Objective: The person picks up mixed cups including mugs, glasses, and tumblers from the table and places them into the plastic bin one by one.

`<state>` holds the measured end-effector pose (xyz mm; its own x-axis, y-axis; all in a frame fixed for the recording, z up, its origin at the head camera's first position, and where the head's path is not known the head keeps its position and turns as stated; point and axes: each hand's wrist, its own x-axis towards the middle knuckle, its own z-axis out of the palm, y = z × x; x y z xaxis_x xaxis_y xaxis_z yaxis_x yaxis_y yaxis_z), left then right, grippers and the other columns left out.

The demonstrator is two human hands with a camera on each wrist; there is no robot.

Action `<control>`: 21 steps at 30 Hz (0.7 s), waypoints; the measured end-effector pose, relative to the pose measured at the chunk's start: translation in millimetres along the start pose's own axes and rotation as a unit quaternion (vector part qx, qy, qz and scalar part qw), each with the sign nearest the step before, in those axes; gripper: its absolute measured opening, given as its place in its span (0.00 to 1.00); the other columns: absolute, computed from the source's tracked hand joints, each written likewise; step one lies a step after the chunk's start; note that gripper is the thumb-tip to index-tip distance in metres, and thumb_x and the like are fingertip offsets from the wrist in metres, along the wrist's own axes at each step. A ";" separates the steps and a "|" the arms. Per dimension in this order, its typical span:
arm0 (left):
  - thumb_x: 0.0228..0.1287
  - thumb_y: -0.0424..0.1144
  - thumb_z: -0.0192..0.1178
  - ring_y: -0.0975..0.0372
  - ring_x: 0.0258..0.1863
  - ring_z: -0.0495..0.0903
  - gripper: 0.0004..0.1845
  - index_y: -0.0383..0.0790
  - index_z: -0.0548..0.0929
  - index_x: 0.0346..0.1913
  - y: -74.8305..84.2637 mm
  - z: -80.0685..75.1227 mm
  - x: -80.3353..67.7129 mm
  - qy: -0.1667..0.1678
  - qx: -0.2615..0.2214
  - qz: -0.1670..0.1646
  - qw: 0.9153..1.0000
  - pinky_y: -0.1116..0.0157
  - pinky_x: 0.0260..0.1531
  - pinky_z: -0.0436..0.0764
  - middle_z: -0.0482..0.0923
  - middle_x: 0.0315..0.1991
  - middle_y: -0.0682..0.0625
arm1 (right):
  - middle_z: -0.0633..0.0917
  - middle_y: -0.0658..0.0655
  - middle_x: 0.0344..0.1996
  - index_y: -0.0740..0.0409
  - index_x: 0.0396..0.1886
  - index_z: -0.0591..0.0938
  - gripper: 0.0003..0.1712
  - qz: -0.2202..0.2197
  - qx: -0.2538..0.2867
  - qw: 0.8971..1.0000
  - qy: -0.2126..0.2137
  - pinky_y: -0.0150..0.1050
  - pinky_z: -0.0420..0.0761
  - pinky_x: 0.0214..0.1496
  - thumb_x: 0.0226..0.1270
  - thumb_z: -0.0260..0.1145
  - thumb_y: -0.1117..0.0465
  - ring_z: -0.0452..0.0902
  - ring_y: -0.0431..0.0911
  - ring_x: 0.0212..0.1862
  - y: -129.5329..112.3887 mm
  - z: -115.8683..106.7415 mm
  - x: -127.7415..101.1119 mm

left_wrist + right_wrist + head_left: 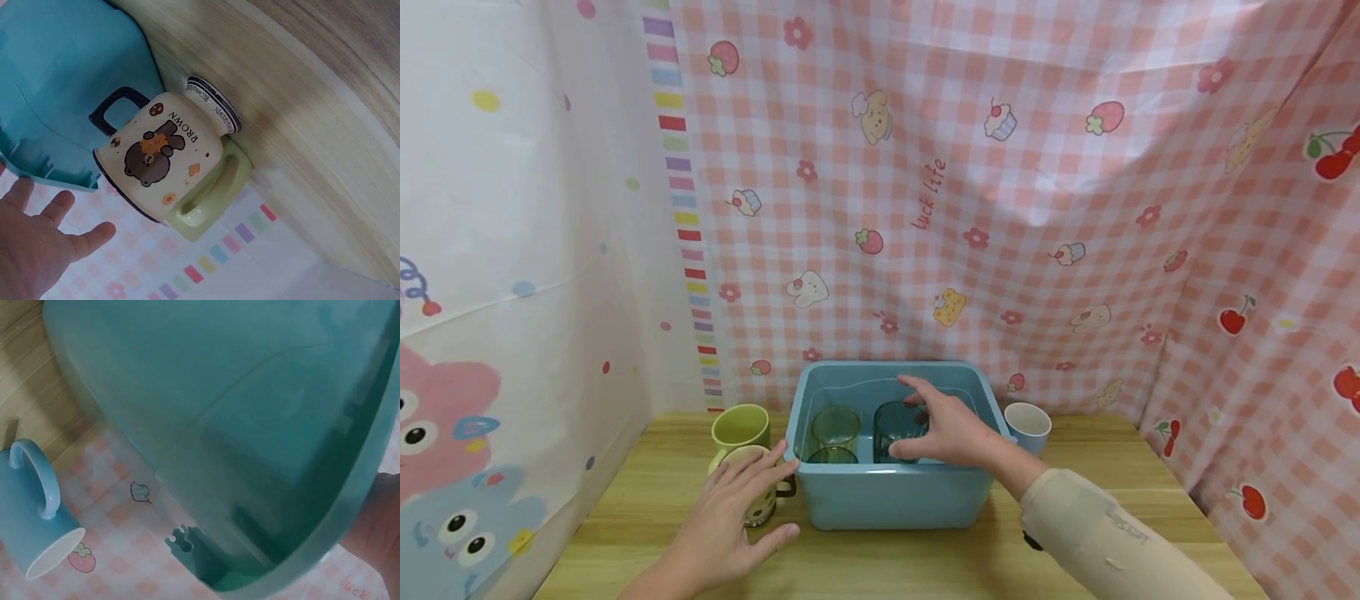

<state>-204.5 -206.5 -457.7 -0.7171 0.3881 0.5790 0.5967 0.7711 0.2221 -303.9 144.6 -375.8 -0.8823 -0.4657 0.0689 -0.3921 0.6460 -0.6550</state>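
Observation:
A blue plastic bin (pixel 895 500) stands on the table, and my right hand (pixel 951 429) reaches into its top. Thumb and fingers are spread around a dark teal glass (pixel 887 425), the thumb in front of it and the forefinger raised beyond its rim. Two yellowish-green glasses (pixel 837 427) sit in the bin's left half. My left hand (pixel 718 512) has its fingers extended, fingertips right at the bin's left rim. It overlaps a cream mug (pixel 156 150) with a bear picture and "BROWN" lettering, beside the bin. The bin wall mostly hides my right hand in the right wrist view.
Behind the cream mug is a green mug (pixel 741 427). A light blue mug (pixel 37 512) with a white inside stands right of the bin. A pink checked curtain (pixel 925 208) hangs close behind the wooden table (pixel 1075 533), with more cloth on both sides.

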 end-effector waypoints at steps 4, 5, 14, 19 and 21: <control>0.63 0.59 0.76 0.42 0.74 0.73 0.38 0.58 0.77 0.75 -0.3 0.4 -0.3 0.001 -0.003 -0.001 1.000 0.25 0.61 0.73 0.71 0.80 0.49 | 0.79 0.55 0.74 0.39 0.87 0.57 0.59 0.008 -0.002 1.000 -0.001 0.58 0.84 0.66 0.62 0.81 0.41 0.82 0.53 0.68 0.7 2.8 1.8; 0.63 0.59 0.76 0.43 0.74 0.73 0.38 0.57 0.77 0.75 -0.4 0.5 -0.4 0.001 -0.003 0.000 1.000 0.25 0.61 0.73 0.72 0.80 0.49 | 0.79 0.55 0.74 0.39 0.87 0.58 0.59 0.009 -0.003 1.000 -0.001 0.58 0.84 0.66 0.62 0.81 0.41 0.82 0.53 0.68 0.7 3.4 2.2; 0.62 0.59 0.76 0.43 0.74 0.72 0.39 0.56 0.78 0.75 -0.8 1.1 -0.6 0.002 -0.001 0.001 1.000 0.25 0.60 0.74 0.71 0.80 0.49 | 0.78 0.60 0.75 0.40 0.87 0.58 0.59 0.009 -0.008 1.000 -0.011 0.60 0.82 0.69 0.62 0.81 0.42 0.81 0.56 0.69 2.6 8.6 7.2; 0.62 0.59 0.76 0.43 0.74 0.72 0.39 0.59 0.77 0.76 -1.3 1.5 -1.0 0.003 -0.003 0.001 1.000 0.25 0.61 0.73 0.71 0.80 0.49 | 0.78 0.60 0.75 0.42 0.87 0.58 0.59 0.013 -0.010 1.000 -0.014 0.61 0.80 0.71 0.62 0.81 0.43 0.80 0.56 0.70 3.2 10.0 9.3; 0.62 0.59 0.76 0.43 0.74 0.72 0.39 0.59 0.76 0.76 -1.2 1.6 -1.1 0.004 -0.004 0.003 1.000 0.26 0.61 0.73 0.72 0.80 0.49 | 0.78 0.60 0.75 0.42 0.87 0.58 0.59 0.014 -0.011 1.000 -0.016 0.61 0.80 0.71 0.63 0.81 0.43 0.80 0.56 0.71 3.8 10.6 10.2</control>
<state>-205.0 -207.0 -459.9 -0.7110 0.3883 0.5863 0.6035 0.7649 0.2253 -311.6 135.8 -385.6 -0.8846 -0.4656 0.0267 -0.3730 0.6720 -0.6398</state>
